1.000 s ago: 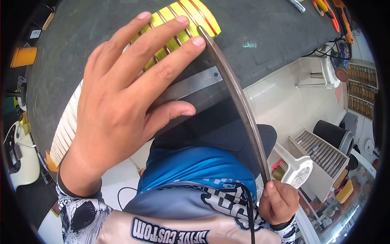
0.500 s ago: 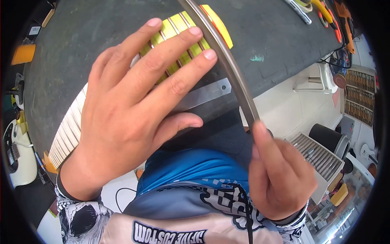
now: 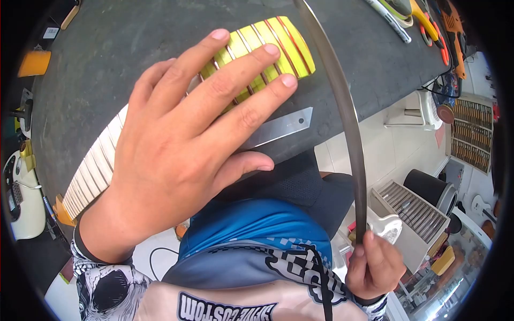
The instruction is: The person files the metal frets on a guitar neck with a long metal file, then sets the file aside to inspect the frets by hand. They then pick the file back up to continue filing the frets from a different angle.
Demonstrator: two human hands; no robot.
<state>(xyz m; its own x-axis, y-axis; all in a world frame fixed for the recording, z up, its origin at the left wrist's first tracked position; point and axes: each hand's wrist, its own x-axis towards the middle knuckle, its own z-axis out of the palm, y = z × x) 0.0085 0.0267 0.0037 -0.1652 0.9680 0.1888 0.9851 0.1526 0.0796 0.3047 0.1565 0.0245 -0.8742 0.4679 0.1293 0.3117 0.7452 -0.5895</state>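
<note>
My left hand (image 3: 176, 128) lies with spread fingers across a long fretted neck. The neck's near part (image 3: 96, 163) is pale with dark cross lines, and yellow tape (image 3: 257, 48) covers the far part between metal frets. Three of my fingertips rest on the tape. Under the thumb side, a steel ruler (image 3: 286, 125) with a hole in its end sticks out. In its fingers, my right hand (image 3: 377, 265) pinches the lower end of a long, dark, curved metal file (image 3: 345, 107). The file stands to the right of the taped end, apart from it.
The dark worktop (image 3: 369, 64) ends in an edge on the right. Pliers with yellow and orange handles (image 3: 428, 24) and a silver pen-like tool (image 3: 388, 20) lie at the top right. Lower right, a case of files (image 3: 412, 208) stands near a white stool (image 3: 423, 115).
The file first slid up over the taped end as my right hand rose, then moved right and off it, with that hand back down. My left hand and the neck shifted slightly right in view.
</note>
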